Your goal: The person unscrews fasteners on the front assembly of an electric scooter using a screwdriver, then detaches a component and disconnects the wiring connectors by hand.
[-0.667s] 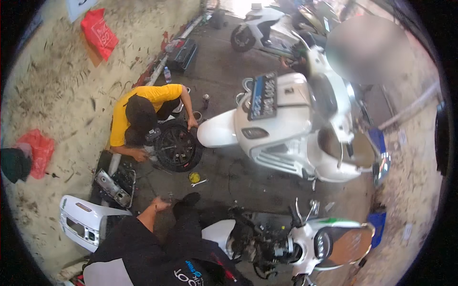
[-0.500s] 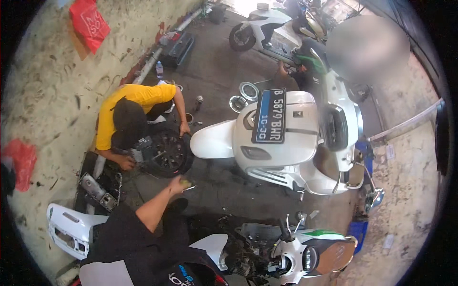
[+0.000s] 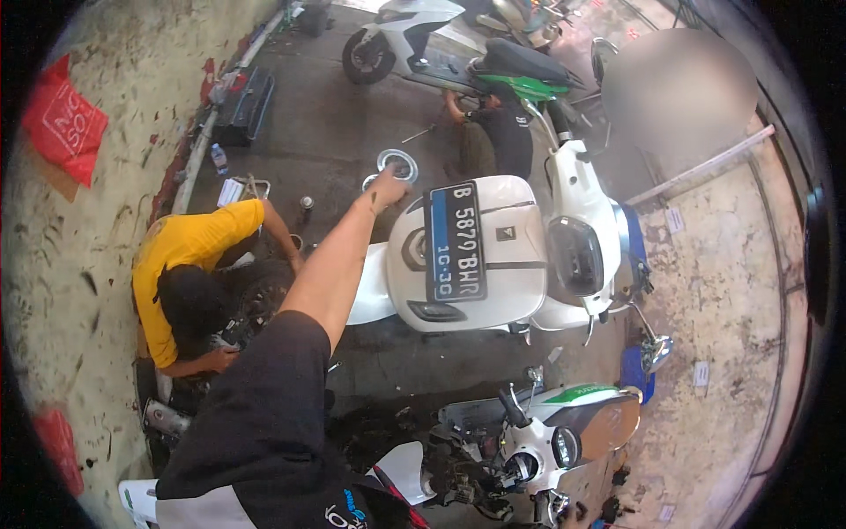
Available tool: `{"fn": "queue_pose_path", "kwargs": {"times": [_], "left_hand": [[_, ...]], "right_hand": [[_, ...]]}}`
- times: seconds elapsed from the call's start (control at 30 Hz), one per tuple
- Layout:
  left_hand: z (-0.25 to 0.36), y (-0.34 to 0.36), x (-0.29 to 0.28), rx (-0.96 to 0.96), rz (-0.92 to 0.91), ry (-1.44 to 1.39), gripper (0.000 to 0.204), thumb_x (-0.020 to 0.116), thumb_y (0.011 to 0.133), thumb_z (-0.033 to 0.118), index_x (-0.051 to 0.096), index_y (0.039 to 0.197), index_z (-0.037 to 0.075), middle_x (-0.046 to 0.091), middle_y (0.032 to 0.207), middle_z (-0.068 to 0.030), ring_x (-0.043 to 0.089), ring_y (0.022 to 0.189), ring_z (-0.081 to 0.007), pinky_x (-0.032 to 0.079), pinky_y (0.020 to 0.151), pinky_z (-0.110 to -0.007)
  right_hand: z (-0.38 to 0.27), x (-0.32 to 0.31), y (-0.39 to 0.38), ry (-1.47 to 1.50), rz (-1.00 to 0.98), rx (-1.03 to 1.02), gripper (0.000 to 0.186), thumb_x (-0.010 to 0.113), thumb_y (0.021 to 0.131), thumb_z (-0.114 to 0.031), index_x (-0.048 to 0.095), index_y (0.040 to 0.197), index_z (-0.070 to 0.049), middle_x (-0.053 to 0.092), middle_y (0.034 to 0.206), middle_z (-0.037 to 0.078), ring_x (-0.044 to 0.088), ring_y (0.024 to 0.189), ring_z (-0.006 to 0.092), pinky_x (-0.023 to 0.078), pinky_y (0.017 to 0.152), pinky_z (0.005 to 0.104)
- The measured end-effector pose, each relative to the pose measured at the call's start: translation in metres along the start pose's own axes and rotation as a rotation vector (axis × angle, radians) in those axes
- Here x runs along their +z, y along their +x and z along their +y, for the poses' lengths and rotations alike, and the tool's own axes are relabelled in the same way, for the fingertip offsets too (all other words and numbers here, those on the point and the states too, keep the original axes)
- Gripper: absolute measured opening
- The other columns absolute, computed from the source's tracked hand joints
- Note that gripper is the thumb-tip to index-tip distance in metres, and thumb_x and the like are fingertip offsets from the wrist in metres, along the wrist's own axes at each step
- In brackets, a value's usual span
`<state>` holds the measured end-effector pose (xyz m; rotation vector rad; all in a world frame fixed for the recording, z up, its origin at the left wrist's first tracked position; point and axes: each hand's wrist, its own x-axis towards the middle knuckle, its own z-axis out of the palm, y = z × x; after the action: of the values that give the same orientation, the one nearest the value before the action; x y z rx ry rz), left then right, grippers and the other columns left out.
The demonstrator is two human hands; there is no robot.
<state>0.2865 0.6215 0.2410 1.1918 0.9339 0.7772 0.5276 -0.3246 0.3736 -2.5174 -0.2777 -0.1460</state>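
Near edge: a black sleeve is seen at lower left, with a partly stripped scooter to the right of it. Above the sleeve, a bare forearm is carried between a crouched co-worker in yellow, by whom a dark wheel is attended, and a white scooter. The white front fender is partly covered by the forearm in this view; if the elbow were lowered or swung, the fender or the co-worker's arm could be knocked, the cause being the long reach through a narrow gap. Farther on, a round metal dish is placed on the floor, with a second dish just beside it; either might be tipped by a fingertip caught on its rim.

The arm is held nearly straight, slanting up and to the right, and the left hand is directed downward at the dishes. Because the fingers are small and blurred, it cannot be told whether they are parted or closed, or whether metal is touched. The right hand is not shown. At the far side, a co-worker in dark clothing is seen beside a white-and-green scooter.
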Motion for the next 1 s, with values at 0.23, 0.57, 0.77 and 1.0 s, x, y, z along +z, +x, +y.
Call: {"fn": "queue_pose_path", "kwargs": {"times": [0.23, 0.57, 0.77, 1.0], "left_hand": [[-0.001, 0.042, -0.031, -0.12, -0.144, -0.171, 0.084, 0.06, 0.072, 0.005, 0.027, 0.149, 0.007, 0.055, 0.07, -0.006, 0.048, 0.049, -0.014, 0.049, 0.046, -0.036], [-0.015, 0.043, -0.002, -0.129, -0.111, -0.09, 0.073, 0.065, 0.076, 0.013, 0.038, 0.143, 0.01, 0.06, 0.086, -0.0088, 0.056, 0.064, -0.0168, 0.053, 0.055, -0.034], [-0.044, 0.061, 0.003, -0.073, 0.072, 0.257, 0.076, 0.075, 0.075, 0.021, 0.04, 0.141, 0.007, 0.066, 0.109, -0.0172, 0.065, 0.092, -0.0261, 0.055, 0.07, -0.037], [-0.081, 0.109, 0.0, -0.084, 0.099, 0.071, 0.076, 0.07, 0.07, 0.014, 0.043, 0.141, 0.011, 0.059, 0.124, -0.0175, 0.065, 0.094, -0.027, 0.057, 0.06, -0.038]], "right_hand": [[-0.274, 0.055, 0.094, 0.194, -0.305, -0.051, 0.031, 0.063, 0.088, -0.01, 0.055, 0.117, -0.002, 0.06, 0.087, 0.004, 0.056, 0.071, 0.0109, 0.044, 0.061, 0.022], [-0.59, 0.267, 0.192, -0.294, -0.17, -0.939, 0.047, 0.065, 0.089, -0.031, 0.057, 0.121, 0.003, 0.061, 0.114, 0.023, 0.058, 0.108, 0.0319, 0.045, 0.091, 0.0391], [-0.639, 0.342, 0.243, 0.04, 0.023, -0.863, 0.061, 0.058, 0.092, -0.039, 0.046, 0.134, 0.005, 0.05, 0.132, 0.026, 0.045, 0.126, 0.037, 0.034, 0.106, 0.0419], [-0.632, 0.345, 0.249, 0.067, -0.096, -0.89, 0.069, 0.053, 0.093, -0.045, 0.042, 0.135, 0.009, 0.045, 0.137, 0.028, 0.041, 0.129, 0.0365, 0.028, 0.109, 0.0404]]}}
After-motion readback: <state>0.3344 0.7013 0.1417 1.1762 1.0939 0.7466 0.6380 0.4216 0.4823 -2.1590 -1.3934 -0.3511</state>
